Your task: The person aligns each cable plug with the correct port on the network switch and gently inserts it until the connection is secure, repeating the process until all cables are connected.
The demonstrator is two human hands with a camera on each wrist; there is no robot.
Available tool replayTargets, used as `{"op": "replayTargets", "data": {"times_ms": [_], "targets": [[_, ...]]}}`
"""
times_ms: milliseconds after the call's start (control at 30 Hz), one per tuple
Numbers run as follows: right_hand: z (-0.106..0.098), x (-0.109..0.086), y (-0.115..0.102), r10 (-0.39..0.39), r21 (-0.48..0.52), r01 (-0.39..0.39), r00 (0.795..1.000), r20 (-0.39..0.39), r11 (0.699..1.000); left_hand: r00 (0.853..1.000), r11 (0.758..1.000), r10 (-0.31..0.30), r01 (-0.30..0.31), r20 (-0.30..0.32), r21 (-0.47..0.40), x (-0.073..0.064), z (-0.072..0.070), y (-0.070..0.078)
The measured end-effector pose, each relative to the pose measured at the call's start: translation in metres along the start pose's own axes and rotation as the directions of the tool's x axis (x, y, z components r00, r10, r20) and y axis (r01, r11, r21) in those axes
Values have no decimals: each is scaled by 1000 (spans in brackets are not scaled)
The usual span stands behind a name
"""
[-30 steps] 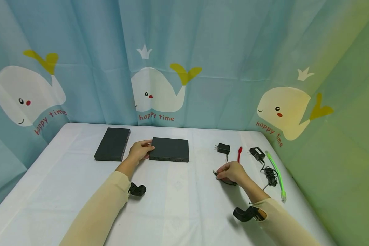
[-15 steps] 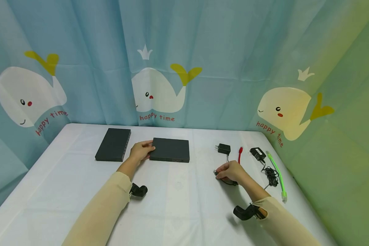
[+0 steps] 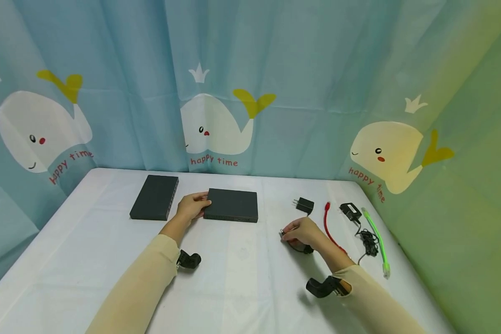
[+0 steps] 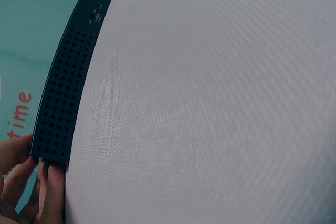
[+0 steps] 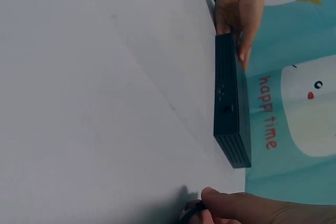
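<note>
A flat black network switch (image 3: 232, 205) lies at the middle back of the table. My left hand (image 3: 188, 207) grips its left end, thumb on top and fingers against the side. In the left wrist view the front face of the switch (image 4: 65, 87) shows rows of holes and a small round socket. Right of the switch and apart from it, my right hand (image 3: 304, 232) pinches the plug end (image 3: 282, 233) of a thin black power cord. That cord's bundle hangs under the hand, and its black power adapter (image 3: 305, 205) lies behind.
Another black box (image 3: 154, 197) with ports along one side lies at the left. On the right are a red network cable (image 3: 326, 222), a second power adapter (image 3: 350, 211) with a bundled cord (image 3: 369, 242), and a green network cable (image 3: 376, 239). A curtain (image 3: 300, 116) hangs behind the table.
My right hand has moved a little left with the plug, uncovering more of the red cable. The adapter on that cord has turned slightly. My left hand keeps its hold on the switch.
</note>
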State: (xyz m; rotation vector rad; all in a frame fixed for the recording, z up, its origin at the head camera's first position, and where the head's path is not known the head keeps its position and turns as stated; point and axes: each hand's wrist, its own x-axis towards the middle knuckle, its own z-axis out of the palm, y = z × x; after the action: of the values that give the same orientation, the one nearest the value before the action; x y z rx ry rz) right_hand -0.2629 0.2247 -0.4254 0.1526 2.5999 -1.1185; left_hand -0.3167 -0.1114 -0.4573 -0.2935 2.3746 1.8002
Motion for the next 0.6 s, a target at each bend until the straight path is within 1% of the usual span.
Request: {"op": "replayTargets", "data": {"times_ms": [367, 600], "targets": [[15, 3, -11, 8, 70, -11, 999, 41, 997, 1000, 1000, -13, 12, -11, -9, 1, 1, -1], [21, 6, -19, 0, 118, -9, 997, 71, 993, 1000, 1000, -7, 7, -13, 2, 0, 0, 1]]}}
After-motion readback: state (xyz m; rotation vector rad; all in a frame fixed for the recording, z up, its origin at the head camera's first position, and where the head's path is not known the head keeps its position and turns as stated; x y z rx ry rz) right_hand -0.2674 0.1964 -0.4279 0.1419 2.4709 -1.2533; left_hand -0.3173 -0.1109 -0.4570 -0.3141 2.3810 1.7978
